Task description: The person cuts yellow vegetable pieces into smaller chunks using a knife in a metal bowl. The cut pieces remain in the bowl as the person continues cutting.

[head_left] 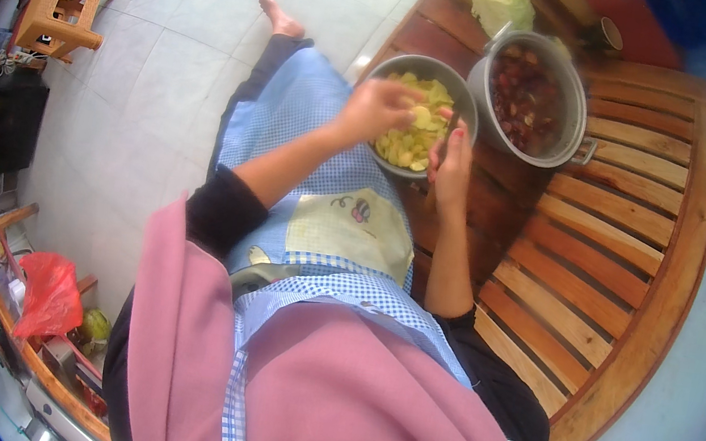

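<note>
A grey metal bowl (380,69) of thin pale-yellow slices (407,142), perhaps potato, sits in front of me on the wooden bench. Over its left side is my left hand (377,114), slightly blurred, its thumb and fingers apart above the slices. My right hand (452,167) is closed at the bowl's right rim. It grips what looks like a small knife (453,126), with a dark blade between the fingers; the handle is mostly hidden. Right of the bowl stands a big metal pot (577,117) of dark reddish-brown chunks (523,100) in liquid.
Beyond the pot lies a pale green cabbage (502,7), with a cup (609,35) farther right. The slatted wooden bench (614,226) extends to the right. Across the tiled floor (155,57) stands a tan plastic stool (61,15). A red plastic bag (51,295) is at lower left.
</note>
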Action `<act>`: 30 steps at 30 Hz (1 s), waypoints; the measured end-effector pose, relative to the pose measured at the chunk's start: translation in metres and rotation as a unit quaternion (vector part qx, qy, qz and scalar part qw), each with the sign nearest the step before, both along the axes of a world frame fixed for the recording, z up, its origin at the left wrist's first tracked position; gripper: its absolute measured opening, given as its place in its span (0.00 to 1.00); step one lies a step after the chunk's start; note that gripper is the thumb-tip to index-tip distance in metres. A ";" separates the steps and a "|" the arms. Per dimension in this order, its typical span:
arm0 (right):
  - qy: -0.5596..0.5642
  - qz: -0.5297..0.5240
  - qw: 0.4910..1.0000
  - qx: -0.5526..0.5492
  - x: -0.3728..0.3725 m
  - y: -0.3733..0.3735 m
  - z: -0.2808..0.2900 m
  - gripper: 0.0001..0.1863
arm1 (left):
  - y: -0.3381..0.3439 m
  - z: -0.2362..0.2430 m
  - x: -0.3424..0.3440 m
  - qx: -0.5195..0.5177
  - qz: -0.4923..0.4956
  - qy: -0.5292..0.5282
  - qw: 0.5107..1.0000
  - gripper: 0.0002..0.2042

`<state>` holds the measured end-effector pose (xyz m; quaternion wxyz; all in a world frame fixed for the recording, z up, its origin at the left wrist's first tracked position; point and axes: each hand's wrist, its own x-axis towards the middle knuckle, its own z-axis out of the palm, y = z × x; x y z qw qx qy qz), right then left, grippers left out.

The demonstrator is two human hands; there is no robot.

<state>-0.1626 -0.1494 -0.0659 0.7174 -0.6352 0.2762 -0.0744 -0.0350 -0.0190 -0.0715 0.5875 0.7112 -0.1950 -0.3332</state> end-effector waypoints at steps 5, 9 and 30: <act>-0.013 0.053 0.982 -0.182 -0.001 0.017 0.014 0.22 | 0.006 0.016 -0.004 -0.021 0.030 0.128 0.991 0.14; -0.016 0.093 0.952 -0.292 0.003 0.017 0.021 0.23 | 0.005 0.022 -0.006 -0.021 0.032 0.127 0.991 0.14; 0.034 0.017 0.996 -0.077 0.007 0.014 -0.011 0.20 | 0.007 0.013 -0.006 0.029 -0.104 0.024 0.994 0.14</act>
